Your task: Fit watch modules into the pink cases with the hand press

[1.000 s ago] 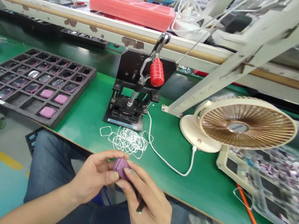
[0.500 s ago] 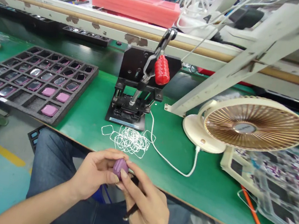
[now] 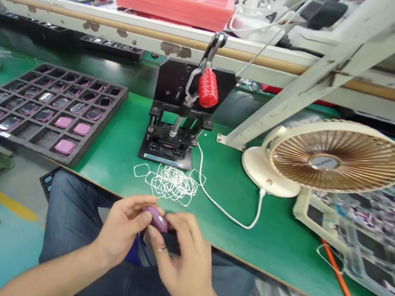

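A small purple watch case (image 3: 157, 219), tilted with its narrow side up, is held between both hands just in front of the bench edge. My left hand (image 3: 122, 228) pinches its left end between thumb and fingers. At its other end is my right hand (image 3: 185, 255), thumb and fingertips closed on it. The dark pen-like tool is not clearly visible; my right hand may hide it. Beyond my hands lies a tangled pile of thin white ring gaskets (image 3: 174, 184) on the green bench (image 3: 228, 191).
A black toggle press (image 3: 170, 130) with a red handle (image 3: 208, 89) stands behind the gaskets. To the left is a foam tray (image 3: 91, 141) of purple cases. A fan (image 3: 326, 162), its white cable, an orange stick (image 3: 340, 278) and clear trays of parts (image 3: 365, 228) occupy the right.
The purple case has been turned, from facing me to lying tilted edge-up. My right hand has shifted its grip, and the dark pen-like tool in it no longer shows.
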`<move>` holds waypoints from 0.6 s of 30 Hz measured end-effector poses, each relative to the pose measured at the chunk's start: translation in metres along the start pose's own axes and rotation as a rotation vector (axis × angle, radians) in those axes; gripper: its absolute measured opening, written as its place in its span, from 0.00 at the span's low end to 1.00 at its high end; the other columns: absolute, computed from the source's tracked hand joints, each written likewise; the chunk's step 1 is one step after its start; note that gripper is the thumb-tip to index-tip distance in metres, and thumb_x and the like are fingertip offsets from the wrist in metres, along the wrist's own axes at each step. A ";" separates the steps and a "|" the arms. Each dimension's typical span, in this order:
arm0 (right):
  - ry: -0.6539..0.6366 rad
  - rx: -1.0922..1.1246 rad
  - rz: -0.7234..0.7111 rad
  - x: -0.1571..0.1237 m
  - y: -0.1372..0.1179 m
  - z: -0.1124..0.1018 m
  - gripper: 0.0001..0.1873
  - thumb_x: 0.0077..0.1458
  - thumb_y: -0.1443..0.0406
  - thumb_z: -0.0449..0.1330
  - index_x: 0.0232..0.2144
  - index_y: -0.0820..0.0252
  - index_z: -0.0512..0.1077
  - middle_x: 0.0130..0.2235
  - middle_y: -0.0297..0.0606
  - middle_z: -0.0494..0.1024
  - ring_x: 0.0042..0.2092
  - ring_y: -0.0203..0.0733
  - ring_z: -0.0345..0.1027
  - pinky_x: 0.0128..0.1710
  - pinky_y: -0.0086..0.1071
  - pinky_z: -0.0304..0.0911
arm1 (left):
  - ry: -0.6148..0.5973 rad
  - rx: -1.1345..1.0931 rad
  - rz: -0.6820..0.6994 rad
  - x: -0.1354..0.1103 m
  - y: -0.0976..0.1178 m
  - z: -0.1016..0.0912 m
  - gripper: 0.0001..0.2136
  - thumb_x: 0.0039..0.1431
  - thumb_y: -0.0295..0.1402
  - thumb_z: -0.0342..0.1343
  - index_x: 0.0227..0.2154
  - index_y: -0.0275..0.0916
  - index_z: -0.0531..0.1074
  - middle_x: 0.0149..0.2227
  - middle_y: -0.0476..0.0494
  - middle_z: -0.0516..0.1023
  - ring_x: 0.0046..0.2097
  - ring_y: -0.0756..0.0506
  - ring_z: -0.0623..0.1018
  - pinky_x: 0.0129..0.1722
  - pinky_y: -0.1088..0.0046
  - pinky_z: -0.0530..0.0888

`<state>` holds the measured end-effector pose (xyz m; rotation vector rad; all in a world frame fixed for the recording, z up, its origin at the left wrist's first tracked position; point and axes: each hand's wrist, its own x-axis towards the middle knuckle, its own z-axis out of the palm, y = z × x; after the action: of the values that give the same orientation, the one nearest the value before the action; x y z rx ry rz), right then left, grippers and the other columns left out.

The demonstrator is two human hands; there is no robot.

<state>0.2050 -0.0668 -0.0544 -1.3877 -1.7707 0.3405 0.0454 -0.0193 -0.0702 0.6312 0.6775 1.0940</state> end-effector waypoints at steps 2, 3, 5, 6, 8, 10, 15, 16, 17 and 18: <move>-0.099 0.017 -0.040 0.003 -0.001 -0.003 0.04 0.72 0.64 0.59 0.41 0.56 0.71 0.34 0.35 0.74 0.31 0.36 0.70 0.29 0.30 0.60 | -0.026 -0.024 0.001 0.000 0.000 -0.001 0.12 0.56 0.34 0.78 0.43 0.44 0.88 0.40 0.43 0.89 0.41 0.48 0.87 0.47 0.75 0.81; -0.118 0.036 -0.058 0.004 -0.001 -0.003 0.06 0.73 0.65 0.57 0.38 0.56 0.69 0.32 0.33 0.72 0.29 0.35 0.67 0.28 0.30 0.57 | -0.038 -0.031 0.008 0.000 -0.001 -0.001 0.11 0.55 0.34 0.78 0.41 0.44 0.88 0.40 0.44 0.89 0.41 0.48 0.86 0.47 0.75 0.81; -0.100 0.089 -0.071 0.004 -0.001 -0.002 0.09 0.72 0.67 0.57 0.35 0.57 0.68 0.29 0.31 0.69 0.27 0.34 0.62 0.28 0.31 0.52 | -0.053 -0.034 0.023 0.000 -0.002 -0.001 0.09 0.55 0.34 0.78 0.39 0.44 0.88 0.39 0.45 0.89 0.40 0.49 0.86 0.46 0.77 0.81; -0.083 0.130 -0.056 0.003 -0.001 -0.001 0.10 0.71 0.67 0.58 0.33 0.57 0.67 0.28 0.31 0.67 0.26 0.33 0.60 0.28 0.31 0.51 | -0.054 -0.022 0.023 0.000 -0.003 -0.001 0.09 0.56 0.35 0.77 0.40 0.45 0.88 0.39 0.45 0.89 0.40 0.49 0.86 0.46 0.77 0.81; -0.072 0.278 0.083 0.002 -0.001 0.001 0.15 0.72 0.63 0.59 0.30 0.57 0.66 0.28 0.31 0.65 0.27 0.33 0.58 0.28 0.31 0.50 | -0.060 0.072 0.009 0.001 -0.001 -0.002 0.11 0.60 0.36 0.75 0.45 0.47 0.88 0.41 0.43 0.89 0.43 0.47 0.87 0.49 0.74 0.81; -0.123 0.572 0.366 0.002 0.000 0.001 0.21 0.73 0.55 0.59 0.28 0.57 0.64 0.25 0.29 0.61 0.26 0.33 0.53 0.27 0.30 0.49 | -0.125 0.285 0.074 0.004 0.006 -0.005 0.13 0.64 0.36 0.72 0.51 0.48 0.86 0.48 0.39 0.88 0.49 0.44 0.86 0.53 0.69 0.82; -0.264 1.245 0.939 0.013 -0.001 -0.009 0.29 0.62 0.44 0.69 0.29 0.57 0.62 0.21 0.20 0.51 0.22 0.26 0.34 0.22 0.26 0.32 | -0.411 0.917 0.640 0.017 0.031 -0.015 0.20 0.64 0.29 0.70 0.58 0.47 0.82 0.58 0.36 0.82 0.56 0.41 0.83 0.58 0.64 0.81; -0.271 1.283 0.983 0.015 -0.002 -0.011 0.29 0.59 0.44 0.71 0.30 0.58 0.63 0.21 0.20 0.53 0.21 0.25 0.34 0.21 0.25 0.31 | -0.447 0.984 0.730 0.019 0.035 -0.016 0.20 0.66 0.25 0.68 0.59 0.47 0.81 0.56 0.37 0.83 0.55 0.42 0.84 0.56 0.65 0.81; -0.288 1.309 1.019 0.017 -0.004 -0.012 0.29 0.58 0.44 0.72 0.31 0.58 0.65 0.21 0.20 0.54 0.20 0.24 0.35 0.21 0.25 0.31 | -0.473 1.027 0.803 0.020 0.039 -0.016 0.21 0.67 0.22 0.65 0.60 0.47 0.80 0.53 0.38 0.85 0.53 0.43 0.85 0.54 0.67 0.83; -0.311 1.335 1.054 0.018 -0.005 -0.013 0.29 0.57 0.43 0.73 0.31 0.59 0.66 0.21 0.20 0.55 0.20 0.24 0.36 0.20 0.25 0.32 | -0.487 1.051 0.861 0.020 0.041 -0.016 0.22 0.68 0.20 0.62 0.60 0.47 0.79 0.50 0.40 0.86 0.51 0.43 0.86 0.52 0.68 0.84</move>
<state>0.2105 -0.0557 -0.0348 -1.0489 -0.4457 1.9231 0.0156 0.0154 -0.0533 2.1622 0.5107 1.2207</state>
